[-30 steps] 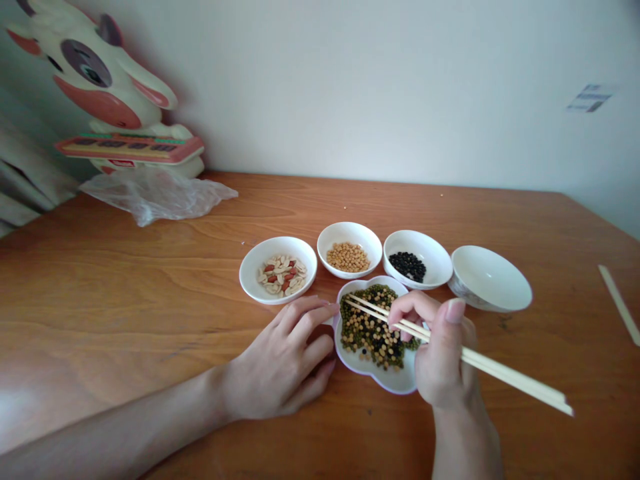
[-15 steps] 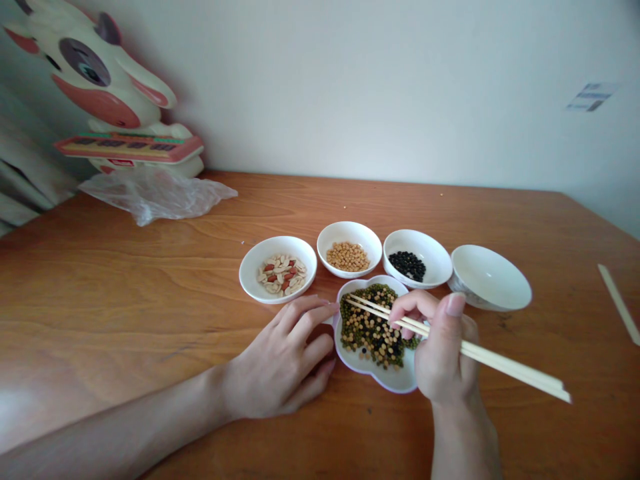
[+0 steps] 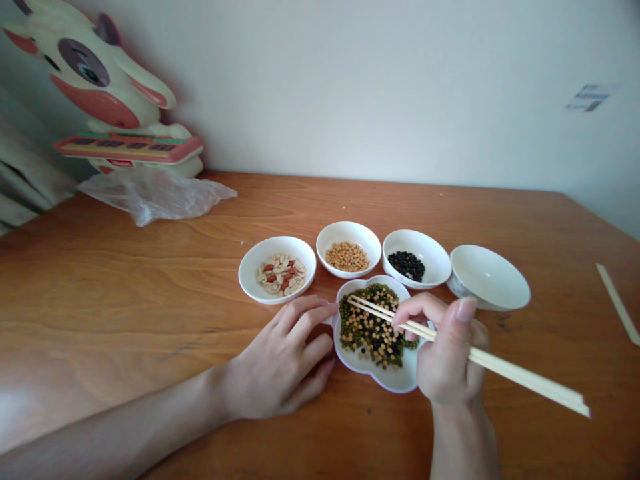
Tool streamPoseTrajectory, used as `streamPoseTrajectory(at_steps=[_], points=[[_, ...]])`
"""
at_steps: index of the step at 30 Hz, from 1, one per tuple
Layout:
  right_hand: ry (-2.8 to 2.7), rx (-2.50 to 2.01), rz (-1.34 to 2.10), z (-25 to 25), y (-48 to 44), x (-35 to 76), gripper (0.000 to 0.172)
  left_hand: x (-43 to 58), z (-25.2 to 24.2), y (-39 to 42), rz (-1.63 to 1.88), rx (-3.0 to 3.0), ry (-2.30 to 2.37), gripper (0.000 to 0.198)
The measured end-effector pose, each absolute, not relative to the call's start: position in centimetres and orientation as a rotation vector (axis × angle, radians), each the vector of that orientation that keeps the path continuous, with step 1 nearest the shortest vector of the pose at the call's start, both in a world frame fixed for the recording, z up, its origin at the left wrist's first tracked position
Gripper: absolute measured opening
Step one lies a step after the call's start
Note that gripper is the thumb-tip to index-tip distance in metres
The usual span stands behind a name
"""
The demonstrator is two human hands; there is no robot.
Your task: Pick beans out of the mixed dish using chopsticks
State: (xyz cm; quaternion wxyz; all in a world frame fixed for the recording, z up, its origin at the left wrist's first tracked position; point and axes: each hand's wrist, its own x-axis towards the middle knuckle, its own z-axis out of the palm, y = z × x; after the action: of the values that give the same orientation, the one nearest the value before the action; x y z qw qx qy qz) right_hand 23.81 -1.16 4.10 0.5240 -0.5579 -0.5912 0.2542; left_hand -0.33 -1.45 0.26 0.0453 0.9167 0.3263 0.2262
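Note:
A flower-shaped dish with a lilac rim holds mixed green, black and yellow beans. My left hand rests at its left side, curled fingertips gripping the rim near a small tab. In my right hand is a pair of chopsticks, gripped between thumb and fingers. Their tips lie close together over the green beans at the dish's upper left; whether a bean is between them I cannot tell. Behind the dish stand a bowl of peanuts, a bowl of soybeans and a bowl of black beans.
A white bowl with nothing visible inside ends the row at the right. Another pale stick lies at the far right. A clear plastic bag and a cow-shaped toy keyboard occupy the back left, by the wall.
My right hand has shifted slightly right and turned a little, and the chopsticks' back ends have swung right and down. Their tips stay at nearly the same spot. My left hand is still.

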Motion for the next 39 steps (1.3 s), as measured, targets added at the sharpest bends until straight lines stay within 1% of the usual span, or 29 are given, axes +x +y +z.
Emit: streamPoseTrajectory(at_steps=[5, 8, 10, 12, 14, 16, 20, 24, 28, 33, 39], points=[[-1.378, -1.264, 0.529, 3.9, -1.0, 24.3, 0.088, -0.3, 0.4, -1.5, 0.683, 2.798, 0.998, 0.015], [-1.318, -1.179, 0.355, 3.7, -0.9, 25.0, 0.092, -0.3, 0.5, -1.5, 0.677, 2.79, 0.998, 0.014], [-1.218, -1.154, 0.238, 3.9, -0.9, 25.3, 0.089, -0.3, 0.5, -1.5, 0.681, 2.788, 0.996, 0.013], [-1.133, -1.145, 0.2, 4.2, -0.9, 25.4, 0.085, -0.3, 0.5, -1.5, 0.683, 2.79, 0.989, 0.013], [-1.112, -1.133, 0.235, 4.5, -0.9, 25.3, 0.084, -0.3, 0.5, -1.4, 0.68, 2.791, 0.987, 0.013], [-1.132, -1.158, 0.336, 4.4, -0.8, 25.1, 0.087, -0.3, 0.5, -1.4, 0.678, 2.789, 0.987, 0.013], [-1.333, -1.248, 0.559, 3.3, -0.5, 25.1, 0.093, -0.3, 0.4, -1.4, 0.673, 2.784, 0.99, 0.015], [-1.446, -1.274, 0.648, 2.1, -0.2, 25.4, 0.093, -0.3, 0.4, -1.5, 0.693, 2.796, 0.998, 0.018], [-1.49, -1.292, 0.665, 2.0, -0.3, 25.6, 0.094, -0.3, 0.4, -1.5, 0.706, 2.798, 0.997, 0.015], [-1.479, -1.353, 0.615, 3.1, -0.8, 24.7, 0.086, -0.4, 0.3, -1.5, 0.677, 2.793, 1.001, 0.013], [-1.45, -1.351, 0.582, 3.6, -1.0, 24.3, 0.085, -0.4, 0.2, -1.5, 0.673, 2.793, 0.994, 0.013]])
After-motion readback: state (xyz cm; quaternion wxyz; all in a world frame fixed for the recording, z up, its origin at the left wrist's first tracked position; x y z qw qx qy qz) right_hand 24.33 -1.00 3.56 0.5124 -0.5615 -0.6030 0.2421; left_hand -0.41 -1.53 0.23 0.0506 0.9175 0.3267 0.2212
